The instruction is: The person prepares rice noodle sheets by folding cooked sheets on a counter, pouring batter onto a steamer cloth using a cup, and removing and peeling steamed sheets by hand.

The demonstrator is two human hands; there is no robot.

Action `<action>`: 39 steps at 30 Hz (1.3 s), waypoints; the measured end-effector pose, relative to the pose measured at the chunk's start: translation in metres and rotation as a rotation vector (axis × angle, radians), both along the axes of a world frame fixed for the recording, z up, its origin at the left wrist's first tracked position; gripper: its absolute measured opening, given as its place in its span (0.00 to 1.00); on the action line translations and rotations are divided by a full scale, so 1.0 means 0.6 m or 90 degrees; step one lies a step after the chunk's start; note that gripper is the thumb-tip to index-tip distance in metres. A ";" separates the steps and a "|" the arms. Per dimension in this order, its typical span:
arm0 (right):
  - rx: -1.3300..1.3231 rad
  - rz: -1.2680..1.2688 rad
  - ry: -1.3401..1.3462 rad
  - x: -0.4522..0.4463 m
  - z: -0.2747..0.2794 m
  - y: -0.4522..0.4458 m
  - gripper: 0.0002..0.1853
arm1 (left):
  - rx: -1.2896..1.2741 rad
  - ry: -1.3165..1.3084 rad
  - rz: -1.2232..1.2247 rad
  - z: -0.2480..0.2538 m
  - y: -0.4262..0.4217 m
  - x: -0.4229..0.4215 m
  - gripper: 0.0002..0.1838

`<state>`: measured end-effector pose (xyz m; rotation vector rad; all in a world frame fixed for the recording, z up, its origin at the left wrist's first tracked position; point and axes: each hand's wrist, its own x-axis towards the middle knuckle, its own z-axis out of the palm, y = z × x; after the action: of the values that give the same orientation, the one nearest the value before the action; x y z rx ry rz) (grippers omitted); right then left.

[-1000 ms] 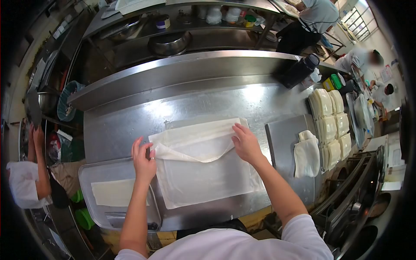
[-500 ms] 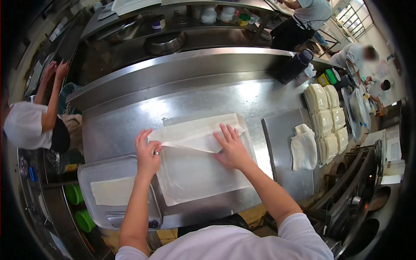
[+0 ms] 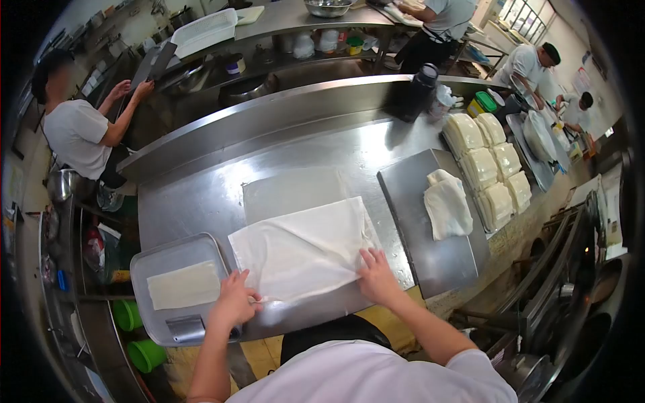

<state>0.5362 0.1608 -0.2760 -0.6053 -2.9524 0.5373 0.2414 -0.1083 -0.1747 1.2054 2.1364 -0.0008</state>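
Note:
A thin white cloth-like sheet (image 3: pixel 302 252) lies wrinkled on the steel table in front of me. My left hand (image 3: pixel 234 299) pinches its near left corner between thumb and fingers. At the near right edge, my right hand (image 3: pixel 378 275) has its fingers bent over the sheet's border and appears to grip it. Behind the sheet, a pale translucent rectangle (image 3: pixel 295 191) shows flat on the table; whether it is another layer or a wet patch is unclear. Left of my left hand, a shallow tray (image 3: pixel 143 269) contains a pale flat rectangular piece (image 3: pixel 185 285) and a metal scraper-like piece (image 3: pixel 185 329).
On the right, a grey board (image 3: pixel 416 201) bears a folded white cloth (image 3: pixel 447 205). Beyond it stand wrapped pale stacks (image 3: pixel 480 168) and a dark bottle (image 3: pixel 418 93). A raised steel ledge (image 3: pixel 269 114) bounds the table's back. A co-worker (image 3: pixel 77 134) stands at left; others work behind.
Both hands have moved toward me, drawing the sheet's edge nearer, and the sheet now lies closer to the front edge. The view has shifted, and the left co-worker now holds a dark flat object.

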 end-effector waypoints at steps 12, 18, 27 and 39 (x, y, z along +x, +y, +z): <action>-0.158 -0.173 0.192 0.193 0.118 -0.167 0.26 | 0.350 -0.167 -0.180 0.007 0.109 0.326 0.20; -0.129 -0.341 0.192 0.289 0.141 -0.232 0.24 | 0.360 -0.214 -0.383 0.015 0.148 0.397 0.20; -0.183 -0.720 0.216 0.287 0.164 -0.446 0.22 | 0.324 -0.348 -0.688 0.018 0.127 0.439 0.20; -0.155 -1.058 0.225 0.293 0.150 -0.777 0.23 | 0.250 -0.472 -1.007 0.013 -0.046 0.569 0.18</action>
<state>0.7122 -0.3056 -0.1861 -2.1737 -1.2317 0.5870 0.5827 -0.1362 -0.1668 2.3112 0.2144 0.1443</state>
